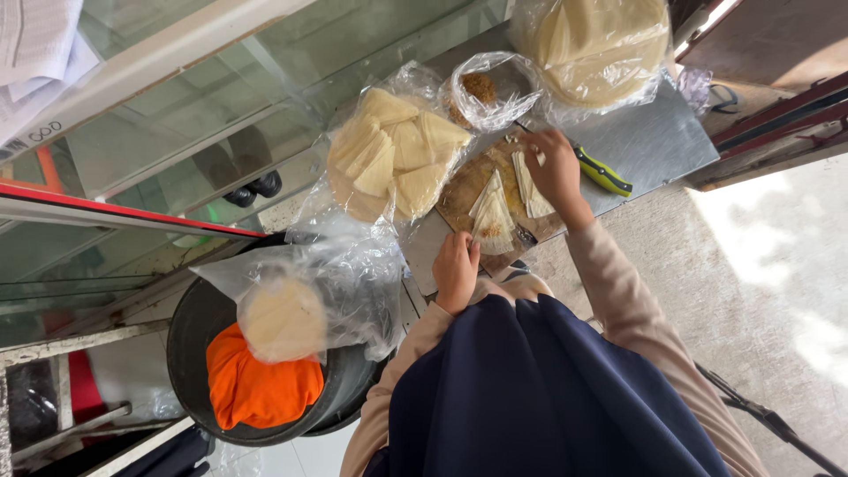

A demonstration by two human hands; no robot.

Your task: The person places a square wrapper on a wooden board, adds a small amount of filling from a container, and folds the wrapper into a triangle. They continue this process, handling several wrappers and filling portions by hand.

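Pastry wrappers (495, 216) under both hands' (456, 269) curled fingertips

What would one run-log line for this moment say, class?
left hand: on wrapper | right hand: on wrapper strip | board: under both | knife: idle

Clear plastic bags (395, 155) of pale wrappers; white papers (35, 44) top-left.

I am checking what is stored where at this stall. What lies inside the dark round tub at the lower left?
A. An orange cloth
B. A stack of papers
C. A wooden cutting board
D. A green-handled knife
A: a bunched orange cloth sits inside the dark round tub, beside a clear plastic bag holding pale round wrappers resting on the tub's rim.
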